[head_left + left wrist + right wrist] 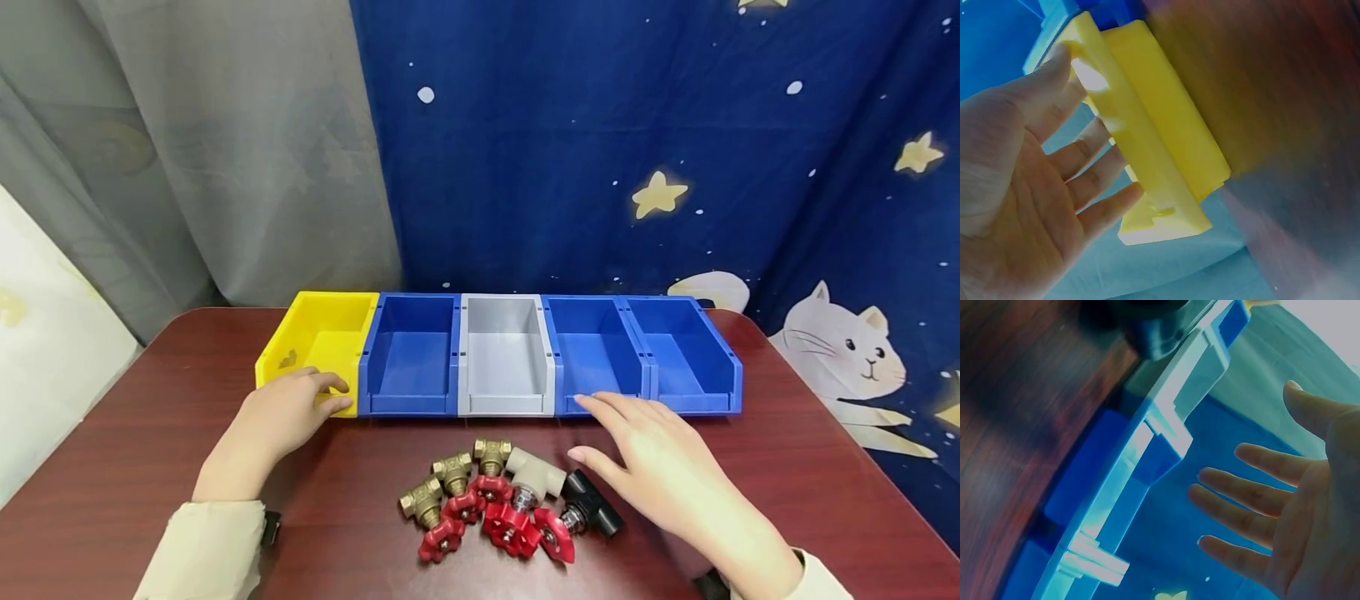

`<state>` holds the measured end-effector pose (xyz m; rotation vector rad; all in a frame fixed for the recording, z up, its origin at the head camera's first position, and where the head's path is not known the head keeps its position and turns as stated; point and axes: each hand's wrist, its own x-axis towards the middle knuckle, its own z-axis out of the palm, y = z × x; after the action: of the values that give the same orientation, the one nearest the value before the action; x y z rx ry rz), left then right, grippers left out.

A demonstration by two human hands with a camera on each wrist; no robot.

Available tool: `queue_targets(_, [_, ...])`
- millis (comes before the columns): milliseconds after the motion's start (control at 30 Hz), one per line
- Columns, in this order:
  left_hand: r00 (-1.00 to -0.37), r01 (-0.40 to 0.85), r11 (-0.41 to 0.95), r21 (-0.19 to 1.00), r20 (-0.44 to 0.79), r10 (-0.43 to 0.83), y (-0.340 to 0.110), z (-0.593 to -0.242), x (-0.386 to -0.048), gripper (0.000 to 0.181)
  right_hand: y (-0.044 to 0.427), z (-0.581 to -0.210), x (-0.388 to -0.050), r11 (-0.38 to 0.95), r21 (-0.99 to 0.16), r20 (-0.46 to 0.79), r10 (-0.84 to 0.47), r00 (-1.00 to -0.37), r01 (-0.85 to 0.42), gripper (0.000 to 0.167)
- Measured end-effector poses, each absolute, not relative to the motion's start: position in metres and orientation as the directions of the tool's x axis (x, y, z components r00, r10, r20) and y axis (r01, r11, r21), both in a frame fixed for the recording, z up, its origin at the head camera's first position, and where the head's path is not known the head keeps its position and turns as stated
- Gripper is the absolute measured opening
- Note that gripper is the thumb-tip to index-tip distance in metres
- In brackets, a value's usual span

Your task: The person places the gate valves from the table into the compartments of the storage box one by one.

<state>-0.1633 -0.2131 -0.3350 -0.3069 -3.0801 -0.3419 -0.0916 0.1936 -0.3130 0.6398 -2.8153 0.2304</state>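
Observation:
My left hand [281,417] is at the front lip of the yellow bin [337,321]. In the left wrist view the fingers are loosely spread along that yellow lip [1141,137], with thumb and fingertips at its edge. My right hand [660,458] hovers with fingers extended before the right-hand blue bins, holding nothing. Just left of it lies a black tee-shaped valve [588,500] with a red handle. Beside that are a pale grey plastic valve [534,473] and three brass valves [452,472], all with red handwheels, lying in a fan on the table.
Right of the yellow bin, the row continues with a blue bin [412,358], a grey bin [504,358] and two more blue bins [596,358]. They stand side by side on the red-brown table [360,533]. Grey and blue curtains [525,150] hang behind.

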Motion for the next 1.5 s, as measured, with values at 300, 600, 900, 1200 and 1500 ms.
queue_targets(300, [-0.973, 0.23, 0.924, 0.304, 0.092, 0.212, -0.227, -0.339, -0.163, 0.032, 0.183, -0.317, -0.078, 0.883, -0.053, 0.228, -0.445, -0.866, -0.467, 0.06])
queue_targets(600, [-0.962, 0.27, 0.924, 0.272, 0.105, 0.25, -0.223, -0.338, -0.168, 0.028, 0.176, -0.32, -0.07, 0.94, -0.109, -0.076, -0.332, -0.94, -0.323, 0.082])
queue_targets(900, [-0.966, 0.257, 0.925, 0.28, 0.102, 0.237, -0.226, -0.337, -0.17, 0.018, 0.168, -0.332, -0.07, 0.947, -0.085, -0.176, -0.321, -0.931, -0.311, 0.101])
queue_targets(1200, [-0.968, 0.249, 0.929, 0.274, 0.098, 0.23, -0.226, -0.337, -0.169, 0.018, 0.162, -0.344, -0.068, 0.939, -0.104, -0.201, -0.343, -0.918, -0.328, 0.106])
queue_targets(1500, [-0.971, 0.237, 0.933, 0.272, 0.088, 0.221, -0.225, -0.339, -0.169, 0.02, 0.16, -0.35, -0.067, 0.935, -0.107, -0.165, -0.351, -0.922, -0.337, 0.101])
